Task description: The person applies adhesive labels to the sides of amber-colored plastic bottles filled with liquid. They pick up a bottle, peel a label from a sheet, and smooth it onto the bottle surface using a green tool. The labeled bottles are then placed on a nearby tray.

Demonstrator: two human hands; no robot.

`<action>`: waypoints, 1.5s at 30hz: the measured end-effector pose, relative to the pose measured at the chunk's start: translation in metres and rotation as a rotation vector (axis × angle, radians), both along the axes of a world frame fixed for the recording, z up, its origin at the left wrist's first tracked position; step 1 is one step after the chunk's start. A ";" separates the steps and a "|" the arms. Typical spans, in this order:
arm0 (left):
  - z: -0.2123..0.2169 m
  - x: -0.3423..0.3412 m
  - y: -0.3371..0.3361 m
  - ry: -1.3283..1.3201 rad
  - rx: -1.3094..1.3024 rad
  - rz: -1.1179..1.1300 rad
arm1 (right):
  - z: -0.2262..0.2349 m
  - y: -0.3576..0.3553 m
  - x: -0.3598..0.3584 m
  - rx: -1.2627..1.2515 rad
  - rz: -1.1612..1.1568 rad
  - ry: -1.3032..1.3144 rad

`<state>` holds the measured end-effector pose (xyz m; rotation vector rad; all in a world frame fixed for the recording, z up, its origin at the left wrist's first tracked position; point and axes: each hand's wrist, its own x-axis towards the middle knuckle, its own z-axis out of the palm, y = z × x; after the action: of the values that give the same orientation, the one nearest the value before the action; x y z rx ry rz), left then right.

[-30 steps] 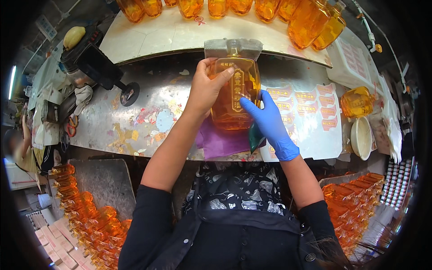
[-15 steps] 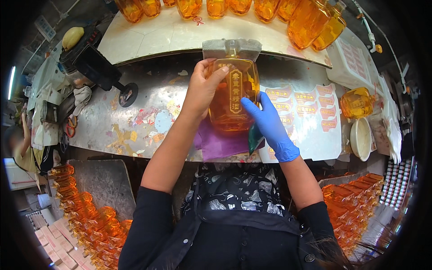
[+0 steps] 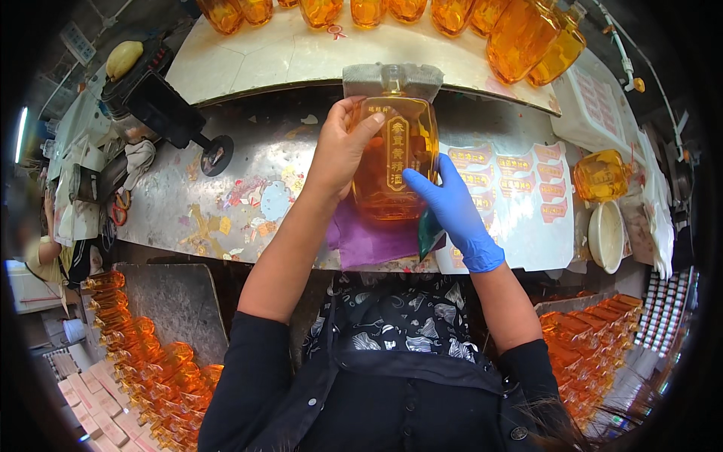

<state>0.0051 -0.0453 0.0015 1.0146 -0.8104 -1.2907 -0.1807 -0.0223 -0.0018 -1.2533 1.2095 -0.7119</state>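
Note:
An amber glass bottle (image 3: 367,169) lies with its neck toward the far side, on a grey padded rest (image 3: 362,78) and a purple cloth (image 3: 369,237). On its front is a tall gold-and-amber label (image 3: 396,154). My bare left hand (image 3: 343,143) grips the bottle's upper left side, its thumb pressed near the label's top. My right hand (image 3: 454,215), in a blue glove, clasps the bottle's lower right side with the thumb on the label's lower part. Under that palm a dark green pointed piece (image 3: 429,232) sticks out; its other end is hidden.
Label sheets (image 3: 520,181) lie right of the bottle, near an amber bottle (image 3: 601,175) and a white bowl (image 3: 605,237). More bottles (image 3: 520,45) stand on the raised far board (image 3: 248,56). A black stand (image 3: 166,109) is at left. Bottle stacks (image 3: 151,361) flank me below.
The whole view has shifted slightly. Both hands keep the same hold on the bottle, with thumbs in nearly the same spots on its front.

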 end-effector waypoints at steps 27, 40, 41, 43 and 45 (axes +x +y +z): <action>0.002 0.000 0.000 0.052 0.006 -0.011 | 0.006 -0.001 0.000 0.013 0.006 -0.007; -0.002 0.007 0.008 0.047 0.053 -0.013 | -0.012 -0.008 -0.019 0.311 -0.362 -0.508; -0.002 0.009 0.013 0.047 0.085 -0.003 | -0.012 -0.012 -0.029 0.414 -0.386 -0.558; 0.003 0.003 0.030 -0.001 0.111 -0.058 | -0.006 -0.015 -0.051 0.541 -0.346 -0.704; 0.002 -0.003 0.043 -0.068 0.084 -0.114 | 0.004 -0.015 -0.046 0.240 -0.234 -0.648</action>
<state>0.0022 -0.0028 0.0034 1.0966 -0.8821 -1.4030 -0.2271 -0.0374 0.0026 -0.6072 0.8674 -1.0136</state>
